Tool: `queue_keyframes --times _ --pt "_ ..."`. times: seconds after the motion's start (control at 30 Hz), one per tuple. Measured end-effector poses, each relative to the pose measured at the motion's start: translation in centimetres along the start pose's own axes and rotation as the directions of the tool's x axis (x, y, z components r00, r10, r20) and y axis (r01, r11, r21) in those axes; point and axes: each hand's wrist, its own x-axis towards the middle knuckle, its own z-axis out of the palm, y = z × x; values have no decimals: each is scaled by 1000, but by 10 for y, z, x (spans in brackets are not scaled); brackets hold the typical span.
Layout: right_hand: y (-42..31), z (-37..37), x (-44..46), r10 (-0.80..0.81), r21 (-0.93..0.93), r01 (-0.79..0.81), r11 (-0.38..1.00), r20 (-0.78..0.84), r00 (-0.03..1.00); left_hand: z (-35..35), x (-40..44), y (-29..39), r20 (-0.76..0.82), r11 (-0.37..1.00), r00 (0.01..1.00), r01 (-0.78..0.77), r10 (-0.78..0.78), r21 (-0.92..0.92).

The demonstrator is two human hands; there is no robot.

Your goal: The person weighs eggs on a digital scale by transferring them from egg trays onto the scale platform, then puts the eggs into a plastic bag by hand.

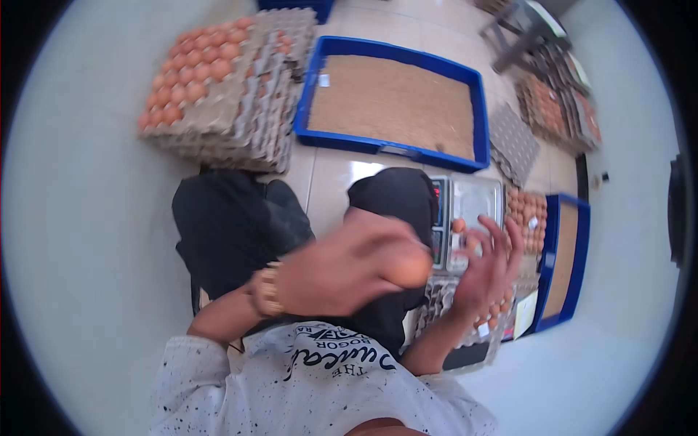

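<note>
My left hand (349, 265), with a beaded bracelet at the wrist, is closed around a brown egg (407, 267) held in front of my lap; the hand is slightly blurred. To the right, my right hand (483, 272) is raised beside a digital scale (476, 196), its fingers spread apart. One brown egg (458, 225) lies on the scale's metal pan, close to those fingertips. Something small and pale shows behind the fingers, too blurred to name. Below the right hand, a grey egg tray (436, 298) carries several eggs and is partly hidden by the forearm.
A tall stack of egg trays (254, 134) with brown eggs on top stands at the left. Ahead lies a blue bin (392, 150) of brown grainy material. Another blue bin (584, 254), more egg trays (545, 109) and a grey stool (520, 33) are at the right.
</note>
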Motion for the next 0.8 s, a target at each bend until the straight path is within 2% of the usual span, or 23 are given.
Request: queue_keyframes --times 0.03,0.07,0.17,0.23,0.27,0.3,0.33,0.37,0.4,0.43,0.47,0.5,0.53,0.57,0.6,0.63,0.67,0.7,0.73,0.77,0.8 --pt "-22 19 -8 -10 158 -21 987 196 980 18 6 2 2 989 996 -92 93 -119" --pt "-27 25 -13 -39 14 36 999 247 968 32 14 9 -62 972 979 -201 195 -118" --pt "-33 31 -20 -104 -315 218 924 341 934 43 33 9 -20 937 937 -350 350 1" --pt "-26 9 -8 -127 -445 279 851 343 931 36 37 -3 -100 932 927 -357 361 56" --pt "-21 -7 -13 69 -391 28 920 231 971 30 39 -10 -135 931 921 -358 365 74" --pt "-18 -11 -5 44 -306 41 951 265 963 8 36 -15 -189 947 934 -272 303 173" --pt "-12 -22 2 63 -158 -46 986 102 993 -18 32 -28 -223 970 955 -156 197 188" --pt "-2 -36 9 102 4 -102 995 -62 993 -46 24 -55 -289 928 929 -120 230 352" --pt "11 -54 16 168 89 -154 984 -184 968 -76 13 -85 -396 939 917 90 52 333" --pt "28 -77 19 241 180 -193 965 -303 922 -106 3 -101 -509 883 857 301 -84 360" --pt "48 -103 20 321 277 -217 936 -415 852 -134 -13 -132 -560 741 827 409 -54 532" --pt "77 -135 20 394 344 -256 903 -429 813 -159 -30 -159 -614 671 779 524 -128 524" --pt "106 -164 13 461 413 -281 866 -445 768 -185 -56 -198 -586 515 806 540 -89 665" --pt "125 -175 4 503 471 -278 837 -463 729 -203 -71 -213 -549 276 816 578 -181 768" --pt "147 -182 -2 547 526 -266 808 -502 669 -212 -78 -225 -572 311 782 623 -248 717" --pt "166 -191 -11 544 562 -234 793 -481 688 -221 -84 -238 -591 338 743 669 -314 662" --pt "202 -219 -17 513 470 -320 822 -370 774 -224 -80 -234 -558 279 734 670 -388 688" --pt "205 -204 -18 509 441 -310 842 -457 730 -225 -75 -229 -531 235 716 670 -452 704" --pt "228 -213 -30 399 249 -313 917 -578 711 -225 -68 -229 -543 148 659 695 -520 703" --pt "235 -210 -33 336 40 -441 897 -710 619 -214 -59 -215 -556 242 711 684 -430 688" --pt "247 -213 -37 165 -298 -545 784 -745 646 -213 -58 -218 -564 245 715 684 -414 687"
